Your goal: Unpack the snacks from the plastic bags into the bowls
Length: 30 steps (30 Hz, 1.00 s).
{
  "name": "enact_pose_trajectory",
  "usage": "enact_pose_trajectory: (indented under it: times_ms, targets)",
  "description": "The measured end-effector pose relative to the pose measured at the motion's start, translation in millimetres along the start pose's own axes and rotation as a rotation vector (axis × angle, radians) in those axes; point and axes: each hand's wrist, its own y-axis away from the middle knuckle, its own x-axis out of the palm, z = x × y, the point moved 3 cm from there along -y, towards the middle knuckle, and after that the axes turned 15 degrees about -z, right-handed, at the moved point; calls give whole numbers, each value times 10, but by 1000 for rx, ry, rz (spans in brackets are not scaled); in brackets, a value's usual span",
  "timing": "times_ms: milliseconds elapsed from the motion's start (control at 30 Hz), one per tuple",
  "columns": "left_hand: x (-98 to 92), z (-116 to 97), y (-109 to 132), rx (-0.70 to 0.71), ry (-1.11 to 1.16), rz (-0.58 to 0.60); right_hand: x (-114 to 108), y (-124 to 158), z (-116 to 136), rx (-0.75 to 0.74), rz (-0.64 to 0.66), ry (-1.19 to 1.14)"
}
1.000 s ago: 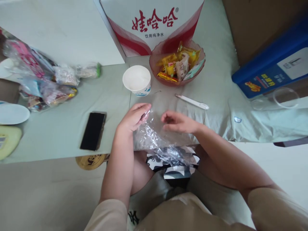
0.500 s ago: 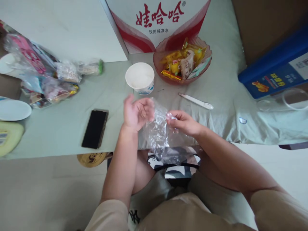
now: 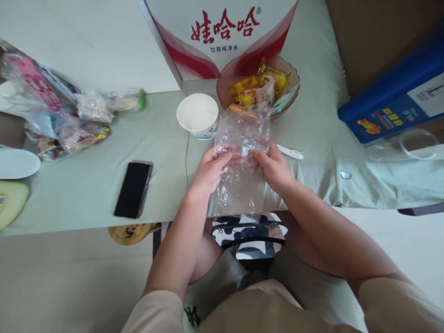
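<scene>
A clear plastic bag (image 3: 239,189) is spread between my two hands, above the front edge of the cloth-covered table. My left hand (image 3: 212,167) pinches its left side with thumb and fingers. On the other side my right hand (image 3: 274,166) grips it, fingers partly seen through the film. The bag's upper end reaches over the front of a pink glass bowl (image 3: 224,83) of wrapped snacks (image 3: 277,79). Just left of the bag stands a white paper bowl (image 3: 197,113). A white pen-like utility knife (image 3: 291,152) lies right of my right hand, partly hidden.
A black phone (image 3: 133,189) lies to the left. Bagged snacks (image 3: 76,132) and a plate (image 3: 17,163) are farther left. A white and red carton (image 3: 225,34) stands behind the bowls. At right are a blue box (image 3: 388,111) and a clear plastic cup (image 3: 418,144).
My left hand, raised and spread before, has come down onto the bag and now grips it. The bag has gone from crumpled and hanging to stretched out flatter and higher.
</scene>
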Motion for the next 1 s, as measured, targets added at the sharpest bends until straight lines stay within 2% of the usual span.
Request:
enact_pose_trajectory:
  times_ms: [67,133,300,433,567,667,767,933,1000]
  targets:
    - [-30,-16,-19,18,-18,-60,-29,24,6,-39,31,52]
    - [-62,-25,-28,12,-56,-75,-78,19,20,-89,10,76]
    - [-146,-17,-11,54,-118,-13,-196,-47,58,-162,-23,83]
    - [-198,18,-32,194,-72,-60,-219,7,101,-270,104,59]
    - [-235,27,-68,327,-33,-92,-209,100,121,-401,204,198]
    - [-251,-4,-70,365,-39,-1,-215,91,122,-448,194,307]
    - [-271,-39,-60,415,-159,44,-220,39,119,-463,188,369]
    - [-279,-27,-62,520,-425,-90,-218,12,155,-617,105,500]
    - [-251,-21,-53,591,-489,-97,-216,28,171,-675,62,517]
